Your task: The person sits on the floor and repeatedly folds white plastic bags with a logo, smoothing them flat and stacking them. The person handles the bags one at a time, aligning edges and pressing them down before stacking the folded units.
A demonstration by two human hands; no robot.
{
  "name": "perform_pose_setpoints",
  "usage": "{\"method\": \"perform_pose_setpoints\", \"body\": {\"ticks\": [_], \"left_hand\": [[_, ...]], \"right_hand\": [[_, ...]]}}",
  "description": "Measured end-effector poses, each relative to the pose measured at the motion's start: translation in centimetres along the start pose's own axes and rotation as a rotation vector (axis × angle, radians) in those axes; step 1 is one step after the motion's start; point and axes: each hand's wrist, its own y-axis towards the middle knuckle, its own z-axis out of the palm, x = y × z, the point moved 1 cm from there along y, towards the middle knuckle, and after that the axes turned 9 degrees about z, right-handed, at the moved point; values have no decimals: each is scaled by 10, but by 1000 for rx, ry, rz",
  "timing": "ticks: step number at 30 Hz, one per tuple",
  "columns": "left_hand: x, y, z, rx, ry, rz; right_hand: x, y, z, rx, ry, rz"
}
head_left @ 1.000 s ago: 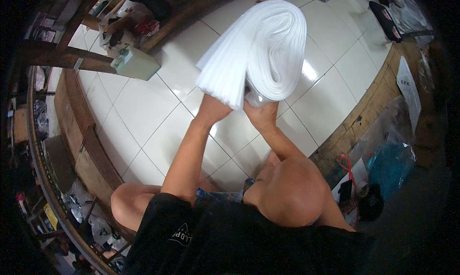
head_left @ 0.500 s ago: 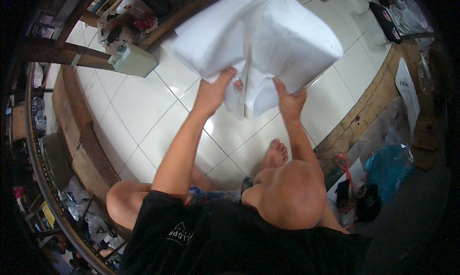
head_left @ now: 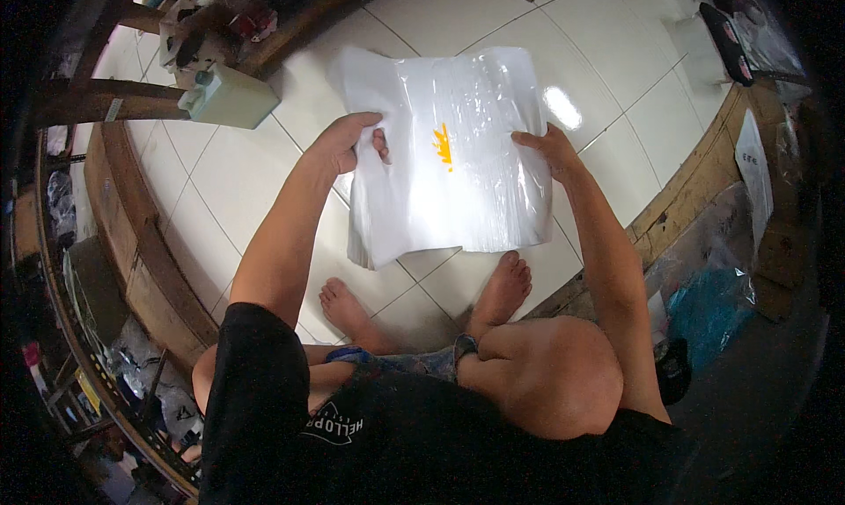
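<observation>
A thick stack of glossy white plastic bags point(head_left: 480, 206) is spread out before me over the tiled floor, with a small orange print near its middle. At its left edge my left hand point(head_left: 345, 144) grips the plastic, thumb on top; some fingertips show through a slot in the sheets. The opposite edge is pinched by my right hand point(head_left: 553, 153), whose thumb lies on the upper face while the other fingers are mostly hidden. Many thin layers show along the lower left edge, and light glares off the surface.
A pale plastic jerrycan point(head_left: 231, 98) stands at the left by a wooden beam point(head_left: 132, 100). My bare feet point(head_left: 502, 289) are just below the stack. Wooden edging point(head_left: 678, 197) runs along the right, beside clear and blue plastic wrapping point(head_left: 713, 316).
The stack, bunched and folded upward before, now lies opened out flatter and nearer to me. My hands have moved apart, the left one outward to its edge.
</observation>
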Motion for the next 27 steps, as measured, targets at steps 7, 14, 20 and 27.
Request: {"method": "perform_pose_setpoints", "body": {"ticks": [7,14,20,27], "left_hand": [[17,20,-50,-45,-53,-38],[14,25,-52,-17,-87,-97],[20,32,-64,0,-40,-65],[23,32,-70,9,-1,-44]], "right_hand": [[21,-48,110,-416,-1087,-885],[16,-3,142,68,-1494,-1167],[33,-6,67,6,-1661,-947],[34,-31,-60,-258,-1258,-664]]}}
